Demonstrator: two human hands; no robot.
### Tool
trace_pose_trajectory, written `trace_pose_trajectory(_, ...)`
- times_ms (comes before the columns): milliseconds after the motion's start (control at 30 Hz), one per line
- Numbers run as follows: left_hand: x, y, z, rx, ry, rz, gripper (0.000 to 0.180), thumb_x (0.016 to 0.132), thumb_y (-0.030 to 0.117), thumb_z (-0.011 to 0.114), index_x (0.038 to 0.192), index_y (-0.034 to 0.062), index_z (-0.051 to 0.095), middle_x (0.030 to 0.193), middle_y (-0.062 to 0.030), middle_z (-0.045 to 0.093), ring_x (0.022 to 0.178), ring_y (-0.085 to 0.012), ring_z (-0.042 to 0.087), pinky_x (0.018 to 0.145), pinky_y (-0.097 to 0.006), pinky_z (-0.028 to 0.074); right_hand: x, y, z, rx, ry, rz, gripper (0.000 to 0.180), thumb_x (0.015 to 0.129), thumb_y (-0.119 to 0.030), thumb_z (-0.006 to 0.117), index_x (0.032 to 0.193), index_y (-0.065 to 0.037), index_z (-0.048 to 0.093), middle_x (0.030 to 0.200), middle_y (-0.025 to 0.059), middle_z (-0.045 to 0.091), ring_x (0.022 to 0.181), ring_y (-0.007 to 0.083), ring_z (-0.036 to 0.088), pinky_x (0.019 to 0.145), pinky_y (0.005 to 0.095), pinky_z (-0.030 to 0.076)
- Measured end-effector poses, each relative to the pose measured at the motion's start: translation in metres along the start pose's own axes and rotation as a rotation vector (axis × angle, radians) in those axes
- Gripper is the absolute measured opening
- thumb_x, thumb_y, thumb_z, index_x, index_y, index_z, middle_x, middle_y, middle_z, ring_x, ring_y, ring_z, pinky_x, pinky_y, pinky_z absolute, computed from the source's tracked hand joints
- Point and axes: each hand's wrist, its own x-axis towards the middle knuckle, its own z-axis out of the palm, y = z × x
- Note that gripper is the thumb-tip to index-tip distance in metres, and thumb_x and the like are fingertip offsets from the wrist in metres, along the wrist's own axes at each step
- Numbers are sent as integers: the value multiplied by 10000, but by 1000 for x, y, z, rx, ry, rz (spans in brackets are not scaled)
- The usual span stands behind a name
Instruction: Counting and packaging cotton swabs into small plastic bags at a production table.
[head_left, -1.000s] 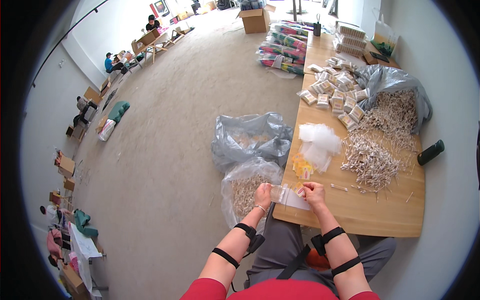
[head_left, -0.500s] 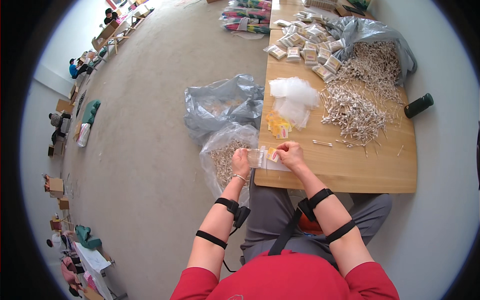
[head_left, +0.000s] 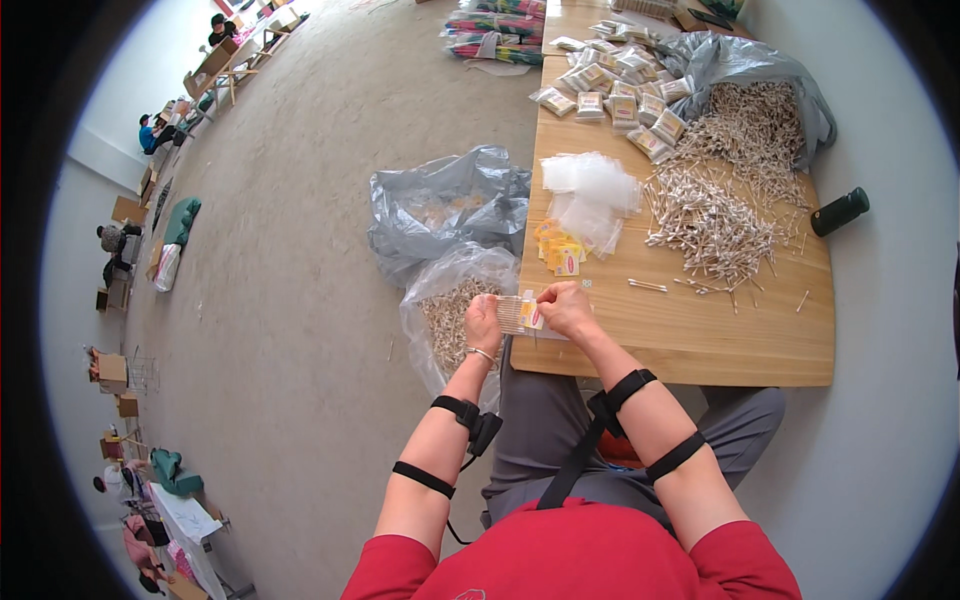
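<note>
At the table's near left corner, my left hand point(head_left: 482, 322) is closed on the edge of a small clear plastic bag of cotton swabs point(head_left: 509, 314), which lie side by side in a row. My right hand point(head_left: 567, 308) pinches a small yellow and white card point(head_left: 531, 316) at the bag's right end. The card overlaps the swabs; whether it is inside the bag or on top I cannot tell. Just beyond my hands lies a stack of similar yellow cards point(head_left: 566, 262). Behind them are flat clear bags point(head_left: 592, 190). A few loose swabs point(head_left: 648, 286) lie right of my right hand.
A large heap of cotton swabs point(head_left: 715, 225) spills from a grey plastic bag point(head_left: 800, 75) on the table point(head_left: 700, 345). Filled packets point(head_left: 622, 105) pile up at the back. A dark green bottle point(head_left: 840, 211) stands by the wall. Left of the table sits an open bag of swabs point(head_left: 450, 315).
My right hand has moved slightly left with the card, which now overlaps the swabs. My left hand keeps its hold on the bag in nearly the same place.
</note>
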Motion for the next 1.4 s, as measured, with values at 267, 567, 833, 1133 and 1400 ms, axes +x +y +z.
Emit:
trace_pose_trajectory(267, -1, 7, 1, 67, -7, 36, 332, 975, 313, 469, 809, 31, 525, 697, -5, 548, 648, -82, 475, 594, -275, 423, 6, 1, 20, 109, -7, -92, 125, 718, -95, 648, 801, -25, 710, 735, 142, 682, 662, 214, 664, 644, 319, 521)
trace_pose_trajectory(567, 0, 9, 0, 99, -27, 31, 315, 978, 290, 464, 803, 33, 509, 688, 4, 485, 658, -87, 429, 610, -277, 399, -1, -13, 36, 15, 94, -210, 131, 753, -73, 581, 795, -7, 686, 720, 171, 659, 696, 291, 661, 657, 362, 519)
trace_pose_trajectory(833, -3, 1, 1, 13, -53, 10, 277, 980, 267, 460, 843, 38, 534, 757, 0, 523, 711, -91, 464, 652, -271, 410, -16, -18, 36, -74, 128, -243, 140, 775, -87, 603, 900, -38, 643, 905, 159, 620, 849, 327, 617, 747, 405, 495)
trace_pose_trajectory(1133, 11, 19, -6, -78, -137, -246, 310, 945, 309, 498, 909, 13, 586, 781, -34, 611, 728, -130, 554, 680, -285, 453, -16, 46, -54, -579, 694, -167, 326, 759, -146, 644, 1080, -107, 604, 1166, 56, 509, 1106, 262, 465, 939, 388, 374)
trace_pose_trajectory(1400, -23, 61, 29, 459, 157, 469, 303, 713, 100, 611, 1011, 47, 586, 1058, -147, 581, 1057, -323, 504, 945, -425, 362, -40, 131, -99, -327, 751, -384, 96, 736, -84, 669, 830, -103, 666, 869, 70, 558, 863, 278, 510, 794, 400, 416)
